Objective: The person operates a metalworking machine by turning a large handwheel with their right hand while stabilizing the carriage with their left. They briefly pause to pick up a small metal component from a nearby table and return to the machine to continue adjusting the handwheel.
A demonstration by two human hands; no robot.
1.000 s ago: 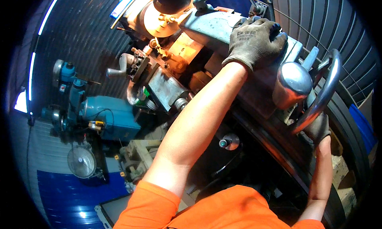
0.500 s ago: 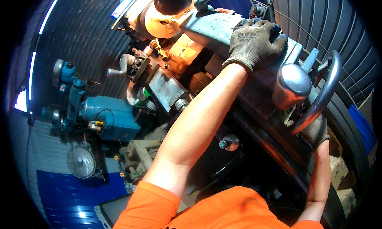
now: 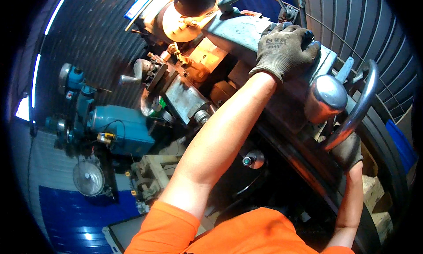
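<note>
My left hand (image 3: pixel 285 51), in a dark grey work glove, lies over the top of a metal lathe tailstock (image 3: pixel 238 29). Its fingers bend over the far side, their tips partly hidden. At the tailstock's right end is a curved steel handwheel (image 3: pixel 371 93). My right hand (image 3: pixel 349 149), also gloved, is at the lower part of that wheel; the rim crosses in front of it and hides most of the fingers, which seem closed round it. Between the two hands a rounded shiny metal housing (image 3: pixel 328 95) sticks out toward me.
Left of my forearm stand the lathe's tool post and carriage (image 3: pixel 180 95), lit by a lamp (image 3: pixel 194 1). Farther left are a teal machine (image 3: pixel 121 126) and a round fan (image 3: pixel 88 177). Wooden blocks (image 3: pixel 373 194) lie by my right forearm. Dark lathe bed rails (image 3: pixel 304 166) run below.
The view has shifted slightly. Both hands keep their places on the tailstock and at the handwheel; my right hand shows a little more beside the rim.
</note>
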